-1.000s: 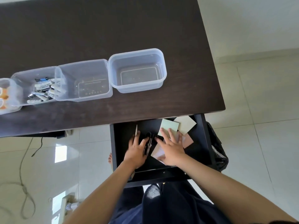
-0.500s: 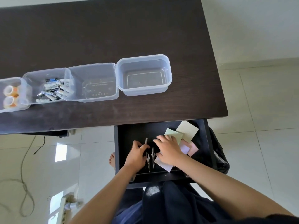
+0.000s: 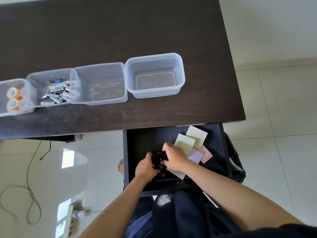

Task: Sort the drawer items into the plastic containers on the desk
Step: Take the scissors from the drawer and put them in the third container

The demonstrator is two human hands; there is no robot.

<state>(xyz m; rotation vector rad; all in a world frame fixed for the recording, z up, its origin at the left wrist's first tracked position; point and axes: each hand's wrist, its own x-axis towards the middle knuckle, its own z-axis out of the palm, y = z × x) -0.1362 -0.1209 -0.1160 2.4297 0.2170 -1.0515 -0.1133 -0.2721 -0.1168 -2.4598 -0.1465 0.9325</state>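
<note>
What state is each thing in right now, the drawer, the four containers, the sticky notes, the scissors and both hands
drawer: pulled open
far-left container: holds tape rolls
second container: holds batteries
third container: empty
right container: empty
sticky note pads: loose in the drawer, overlapping
scissors: in the drawer, gathered between both hands
left hand: curled on the scissors
right hand: curled on the scissors
</note>
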